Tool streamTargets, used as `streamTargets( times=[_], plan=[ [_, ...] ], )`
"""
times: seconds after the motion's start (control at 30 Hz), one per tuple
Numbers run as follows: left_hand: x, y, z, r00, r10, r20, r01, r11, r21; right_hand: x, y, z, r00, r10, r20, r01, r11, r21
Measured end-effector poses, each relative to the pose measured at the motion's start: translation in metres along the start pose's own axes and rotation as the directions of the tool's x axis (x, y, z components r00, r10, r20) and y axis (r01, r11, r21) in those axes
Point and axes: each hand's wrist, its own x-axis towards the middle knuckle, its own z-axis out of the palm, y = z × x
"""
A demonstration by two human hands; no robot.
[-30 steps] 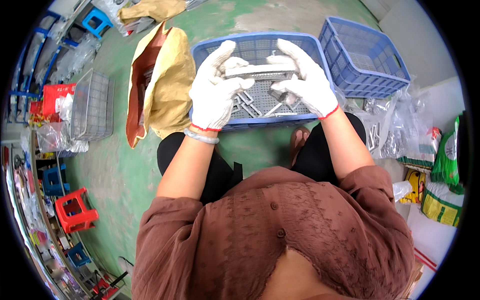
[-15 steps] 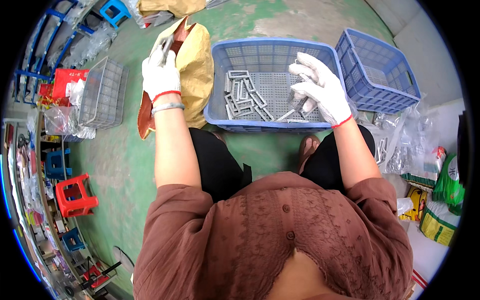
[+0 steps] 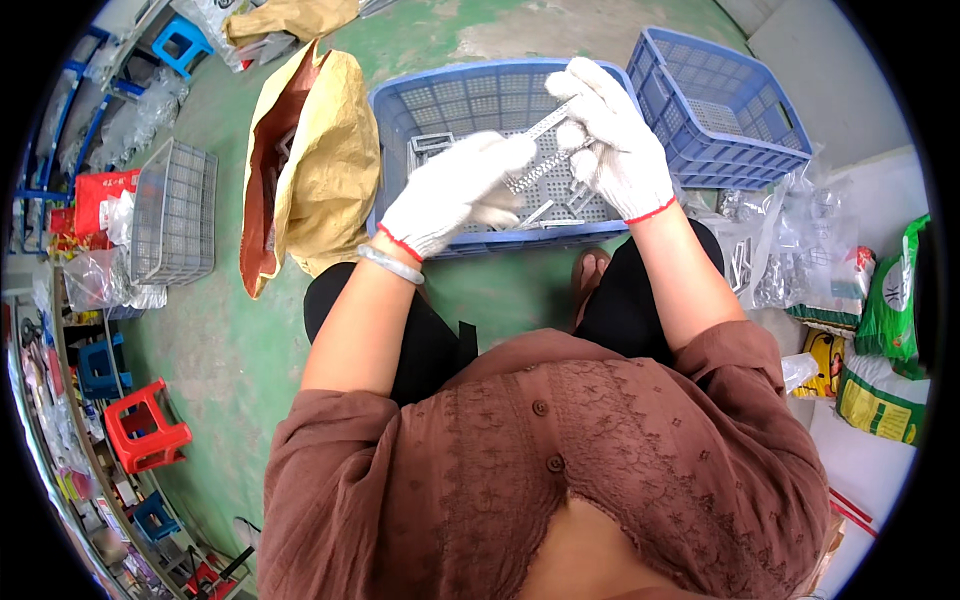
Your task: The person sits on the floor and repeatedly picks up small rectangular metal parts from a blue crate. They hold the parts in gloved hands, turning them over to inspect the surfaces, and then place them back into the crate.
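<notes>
My right hand (image 3: 618, 145), in a white knitted glove with a red cuff, is closed on a pale grey metal frame (image 3: 548, 124) above the blue plastic crate (image 3: 500, 239). More grey pieces show below its fingers. My left hand (image 3: 455, 190), gloved alike, is over the crate's near left part. Its fingers are stretched toward the pieces at my right hand, the thumb apart; whether they touch is unclear. Several slim rectangular metal frames (image 3: 430, 145) lie in the crate, partly hidden by my hands. Left of it, a yellow woven sack (image 3: 335, 165) stands gaping, with grey pieces inside.
Another blue crate (image 3: 715, 110) stands beyond the right end. Clear plastic bags (image 3: 790, 250) of metal parts lie at the right. At the left are a grey mesh crate (image 3: 175, 215), a red stool (image 3: 147, 427) and crowded shelves (image 3: 85, 440).
My left hand has left the sack's mouth, where it held a grey piece, and come over the crate without that piece. My right hand has risen slightly with its metal pieces. The view has shifted.
</notes>
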Motion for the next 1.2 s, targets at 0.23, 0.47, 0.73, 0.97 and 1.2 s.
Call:
streamTargets(
  times=[0.23,0.47,0.73,0.97,1.2],
  plan=[
    [0.01,-0.02,0.005,0.975,0.203,-0.094,-0.212,0.972,-0.097,0.003,-0.001,-0.005,0.988,-0.063,0.143,0.066,0.998,-0.015],
    [0.013,-0.029,-0.001,0.899,0.392,-0.194,-0.387,0.92,0.064,0.001,0.001,-0.001,0.988,-0.029,0.152,0.033,0.999,-0.024],
    [0.015,-0.034,-0.005,0.882,0.436,-0.178,-0.437,0.899,0.036,0.005,0.006,-0.004,0.982,-0.021,0.189,0.005,0.996,0.086],
    [0.012,-0.03,-0.006,0.888,0.426,-0.17,-0.421,0.904,0.069,0.0,0.005,-0.002,0.99,-0.043,0.131,0.044,0.999,-0.007],
    [0.011,-0.024,-0.002,0.98,0.179,-0.086,-0.196,0.945,-0.263,-0.004,0.004,-0.002,0.99,-0.061,0.13,0.079,0.987,-0.142]
  ],
)
